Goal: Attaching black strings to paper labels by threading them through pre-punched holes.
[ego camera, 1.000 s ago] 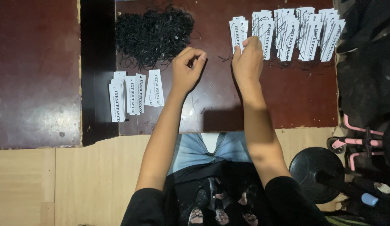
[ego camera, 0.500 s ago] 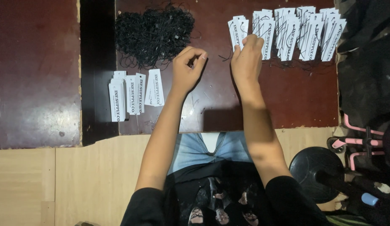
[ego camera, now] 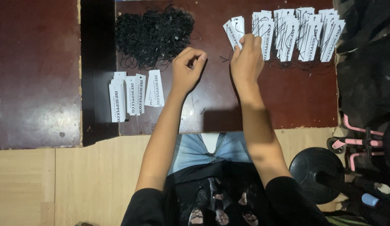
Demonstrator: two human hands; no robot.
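My right hand (ego camera: 247, 58) rests at the left end of a row of white paper tags with black strings (ego camera: 296, 30), its fingertips closed on the end tag (ego camera: 234, 30). My left hand (ego camera: 185, 70) hovers over the dark red table (ego camera: 287, 100) with fingers curled and thumb meeting forefinger; nothing shows in it. A tangled pile of black strings (ego camera: 153, 31) lies just up and left of that hand. Small stacks of white tags without strings (ego camera: 132, 94) lie left of my left forearm.
A dark gap (ego camera: 96, 71) splits the table from a second red-brown panel (ego camera: 36, 71) on the left. Light wooden floor (ego camera: 90, 180) lies below. A black round weight (ego camera: 314, 173), pink tubing (ego camera: 362, 132) and dark cloth (ego camera: 366, 62) crowd the right side.
Almost nothing differs. My right hand has shifted slightly toward the end tag of the row; my left hand stays curled in the same spot.
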